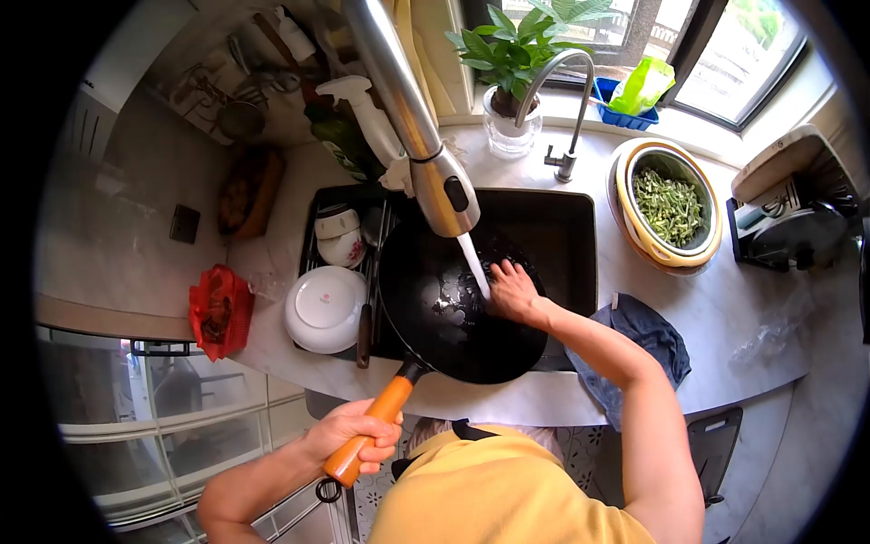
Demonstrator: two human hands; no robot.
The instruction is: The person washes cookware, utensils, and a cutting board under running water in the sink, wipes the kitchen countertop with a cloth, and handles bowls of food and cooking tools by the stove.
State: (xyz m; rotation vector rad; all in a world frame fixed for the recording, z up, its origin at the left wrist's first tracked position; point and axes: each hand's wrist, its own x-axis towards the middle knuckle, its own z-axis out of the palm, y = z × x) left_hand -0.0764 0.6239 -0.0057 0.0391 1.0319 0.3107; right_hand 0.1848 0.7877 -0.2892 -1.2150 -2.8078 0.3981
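A black wok [489, 349] rests over the dark sink [573, 240], its inside wet. My left hand [362, 433] is wrapped round its orange wooden handle [391, 399], below the sink's front edge. Water runs from the silver faucet [444, 195] into the wok. Beside that stream my right hand [515, 292] lies inside the wok with its fingers stretched out and apart. I see nothing in that hand, though its palm faces away and is hidden.
Left of the wok stand a white plate [324, 308], stacked bowls [339, 238] and a red basket [219, 313]. To the right are a bowl of chopped greens [669, 207], a dark cloth [648, 340] and a rack [797, 231]. A plant [521, 45] stands behind by the window.
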